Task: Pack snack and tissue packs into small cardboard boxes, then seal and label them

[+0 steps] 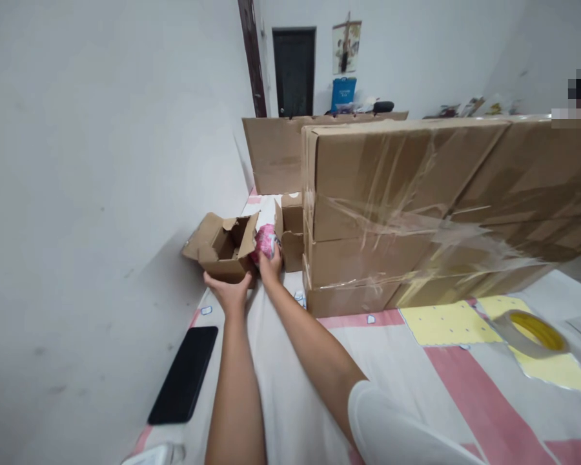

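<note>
A small open cardboard box [227, 268] stands on the patterned bed sheet [275, 361] by the wall, its flaps torn and spread. My left hand [229, 294] is closed on the near side of this box, thumb and fingers spanning its lower edge. Just right of the box, my right hand [270, 263] grips a pink wrapped packet [265, 240] with some white and dark print. What the packet holds does not show. Its lower part is hidden behind my fingers and the box flap.
A tall stack of taped cardboard boxes [372, 187] rises close on the right, with a smaller carton [293, 252] beside it. A black phone [184, 374] lies at left near the wall. A roll of tape [537, 330] rests at right. Part of another person shows at far right.
</note>
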A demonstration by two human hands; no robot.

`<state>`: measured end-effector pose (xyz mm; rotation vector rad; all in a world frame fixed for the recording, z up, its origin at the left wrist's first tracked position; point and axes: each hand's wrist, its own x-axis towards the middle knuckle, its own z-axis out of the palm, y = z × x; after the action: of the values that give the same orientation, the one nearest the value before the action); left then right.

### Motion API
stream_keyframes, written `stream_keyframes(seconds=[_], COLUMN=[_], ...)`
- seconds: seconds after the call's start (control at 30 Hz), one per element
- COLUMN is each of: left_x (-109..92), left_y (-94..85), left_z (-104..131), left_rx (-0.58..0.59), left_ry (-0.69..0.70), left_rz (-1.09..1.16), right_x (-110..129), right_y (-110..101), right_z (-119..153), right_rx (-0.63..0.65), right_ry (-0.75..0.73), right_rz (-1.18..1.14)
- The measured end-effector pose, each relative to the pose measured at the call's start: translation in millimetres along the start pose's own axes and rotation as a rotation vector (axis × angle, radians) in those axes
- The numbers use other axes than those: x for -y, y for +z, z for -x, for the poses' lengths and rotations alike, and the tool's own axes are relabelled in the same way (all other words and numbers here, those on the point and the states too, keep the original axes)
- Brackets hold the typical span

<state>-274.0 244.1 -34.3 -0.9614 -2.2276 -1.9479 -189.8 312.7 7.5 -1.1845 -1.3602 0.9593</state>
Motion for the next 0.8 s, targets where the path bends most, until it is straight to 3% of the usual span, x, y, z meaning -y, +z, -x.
stream_keyframes(seconds=[0.13, 0.2, 0.3, 0.47, 0.57, 0.67, 0.73, 0.8], left_x=[-17.1, -29.8, -49.5, -63.2, -62.2, -64.5, -70.1, -78.5], left_y=[-30.4, -62.0, -124.5, -232.5, -278.3, -295.1, -285.7, -260.4], left_z=[13.3, 24.8, 51.9, 137.6, 197.4, 239.6, 255.8, 266.2], left_rx=[-0.052, -0.085, -0.092, -0.021, 0.070, 0.261, 0.434, 0.615], left_ry=[-0.003, 0.001, 0.015, -0.050, -0.144, -0.238, -0.240, -0.199], left_rz=[0.037, 0.043, 0.048, 0.172, 0.175, 0.112, 0.085, 0.086], right_x=[34.5, 54.7, 81.0, 102.2, 100.5, 89.0, 77.6, 65.3], right_y=[-13.4, -27.4, -57.9, -138.7, -200.7, -264.7, -306.2, -345.1], right_z=[38.4, 64.5, 116.3, 230.9, 295.7, 342.9, 363.6, 377.2], right_rx=[-0.032, 0.025, 0.137, 0.355, 0.436, 0.373, 0.283, 0.187], right_ry=[-0.003, -0.052, -0.126, -0.169, -0.161, -0.083, -0.061, -0.093], right_rz=[-0.027, -0.069, -0.112, -0.070, -0.021, 0.018, 0.051, 0.106])
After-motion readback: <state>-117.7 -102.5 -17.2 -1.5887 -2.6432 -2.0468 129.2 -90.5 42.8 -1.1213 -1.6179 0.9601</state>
